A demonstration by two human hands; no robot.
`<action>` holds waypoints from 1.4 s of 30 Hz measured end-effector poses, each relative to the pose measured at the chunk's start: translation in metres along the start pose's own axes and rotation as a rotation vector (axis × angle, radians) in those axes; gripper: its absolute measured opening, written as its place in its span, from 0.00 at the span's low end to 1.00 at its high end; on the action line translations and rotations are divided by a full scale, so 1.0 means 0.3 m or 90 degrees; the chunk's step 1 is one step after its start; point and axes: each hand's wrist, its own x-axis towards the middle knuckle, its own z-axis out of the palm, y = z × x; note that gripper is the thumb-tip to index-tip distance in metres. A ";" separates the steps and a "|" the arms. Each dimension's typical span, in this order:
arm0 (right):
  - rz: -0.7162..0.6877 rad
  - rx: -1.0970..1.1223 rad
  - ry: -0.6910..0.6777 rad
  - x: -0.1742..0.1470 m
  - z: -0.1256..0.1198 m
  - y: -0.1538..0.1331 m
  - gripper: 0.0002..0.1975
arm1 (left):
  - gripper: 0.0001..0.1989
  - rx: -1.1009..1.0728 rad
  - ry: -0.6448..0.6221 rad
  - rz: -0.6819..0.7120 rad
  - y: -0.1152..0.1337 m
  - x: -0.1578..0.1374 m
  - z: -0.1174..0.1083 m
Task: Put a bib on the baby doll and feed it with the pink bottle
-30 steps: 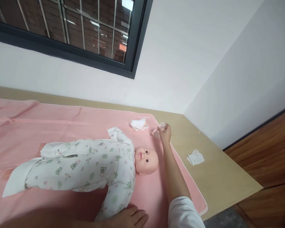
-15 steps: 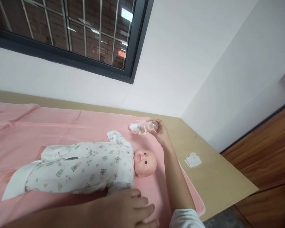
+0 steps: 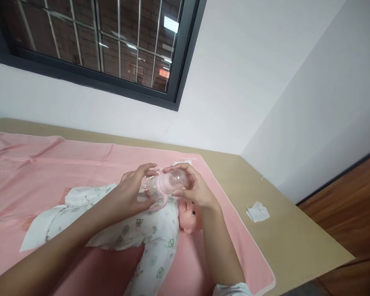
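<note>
Bottle (image 3: pixel 164 183) has shifted left, now between both hands (image 3: pixel 132 191) (image 3: pixel 200 190).

Indoor room, looked like a baby-care practice corner; couldn't tell if home or training space. Landmark: broad, flat, pale-tan tabletop (image 3: pixel 283 238). On it lay a pink cloth mat (image 3: pixel 89 156) with a pale edge and a plastic-faced baby doll (image 3: pixel 148 226) in white printed clothes; above it was a clear feeding bottle (image 3: pixel 164 183) with pink collar and handles. Behind it: plain white wall (image 3: pixel 259 61) with a dark-framed glass window (image 3: pixel 111 45), metal bars (image 3: pixel 139 24), brickwork (image 3: pixel 129 24). Right of it: brown wood-grain panels (image 3: pixel 348 205).
</note>
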 end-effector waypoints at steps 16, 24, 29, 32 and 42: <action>0.053 -0.306 0.104 -0.038 0.147 0.038 0.23 | 0.27 0.280 0.131 0.123 -0.014 0.032 0.061; 0.054 -0.306 0.084 -0.037 0.142 0.063 0.25 | 0.22 0.288 0.087 0.132 -0.024 0.028 0.061; 0.065 -0.302 0.086 -0.039 0.139 0.056 0.25 | 0.26 0.315 0.087 0.143 -0.030 0.023 0.065; 0.075 -0.300 0.094 -0.040 0.140 0.049 0.25 | 0.26 0.321 0.090 0.152 -0.032 0.022 0.063; 0.083 -0.296 0.112 -0.039 0.147 0.060 0.23 | 0.25 0.313 0.090 0.138 -0.033 0.023 0.065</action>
